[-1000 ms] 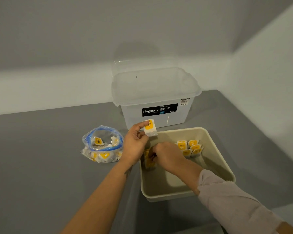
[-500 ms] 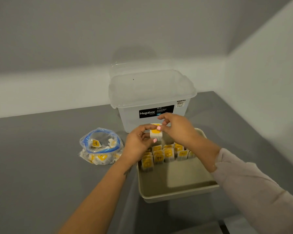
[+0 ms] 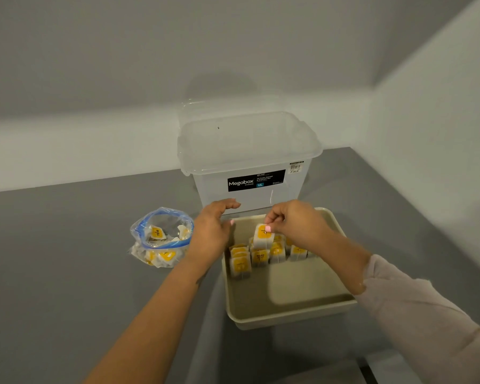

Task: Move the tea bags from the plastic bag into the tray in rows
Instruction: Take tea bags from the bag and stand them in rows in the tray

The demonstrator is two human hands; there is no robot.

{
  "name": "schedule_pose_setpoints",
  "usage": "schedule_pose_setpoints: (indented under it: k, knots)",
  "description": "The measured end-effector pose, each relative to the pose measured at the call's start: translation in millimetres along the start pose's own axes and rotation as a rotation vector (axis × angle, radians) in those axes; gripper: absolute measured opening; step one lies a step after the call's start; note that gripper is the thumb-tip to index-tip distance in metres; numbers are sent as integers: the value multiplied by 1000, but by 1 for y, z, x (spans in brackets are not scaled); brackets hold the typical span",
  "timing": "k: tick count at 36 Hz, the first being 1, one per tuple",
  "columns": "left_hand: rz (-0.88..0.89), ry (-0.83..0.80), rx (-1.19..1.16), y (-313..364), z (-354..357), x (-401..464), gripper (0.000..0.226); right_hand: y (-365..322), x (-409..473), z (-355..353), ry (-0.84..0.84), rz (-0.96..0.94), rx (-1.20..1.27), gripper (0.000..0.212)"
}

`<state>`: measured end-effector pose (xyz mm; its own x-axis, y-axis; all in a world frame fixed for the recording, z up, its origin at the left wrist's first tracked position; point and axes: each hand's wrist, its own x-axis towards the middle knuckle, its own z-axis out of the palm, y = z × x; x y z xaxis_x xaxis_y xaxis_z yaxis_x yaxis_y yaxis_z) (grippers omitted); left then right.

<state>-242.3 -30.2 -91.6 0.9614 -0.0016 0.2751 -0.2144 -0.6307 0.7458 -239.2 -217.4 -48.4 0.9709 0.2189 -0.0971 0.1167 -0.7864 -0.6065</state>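
- Left hand (image 3: 212,234) has let go of the tea bag (image 3: 263,236) since the earlier frame; fingers now loosely spread, holding nothing.
- Right hand (image 3: 297,225) pinches the bag's top edge; the papery, yellow-labelled square hangs below its fingertips, above the upright rows (image 3: 261,254) in the beige tray (image 3: 288,314).
- Crinkled clear plastic bag (image 3: 161,236), blue-rimmed, lies left of the left hand.

Right hand (image 3: 294,225) pinches with curled fingers; left hand (image 3: 212,231) hovers relaxed, empty

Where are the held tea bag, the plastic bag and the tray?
held tea bag (image 3: 263,236), head view, yellow label.
plastic bag (image 3: 161,235), head view, open blue-rimmed mouth.
tray (image 3: 286,317), head view, near rim.
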Motion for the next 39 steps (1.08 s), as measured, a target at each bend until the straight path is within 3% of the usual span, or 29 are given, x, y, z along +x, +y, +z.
schedule_pose_setpoints:
  k: [10,39]
  knots:
    - [-199,-90,-98,-21,5,-3,39,11,-8,30,-101,68,-171,7]
    - [-242,-103,-79,-32,13,-11,35,22,-9,54,-73,106,-143,13]
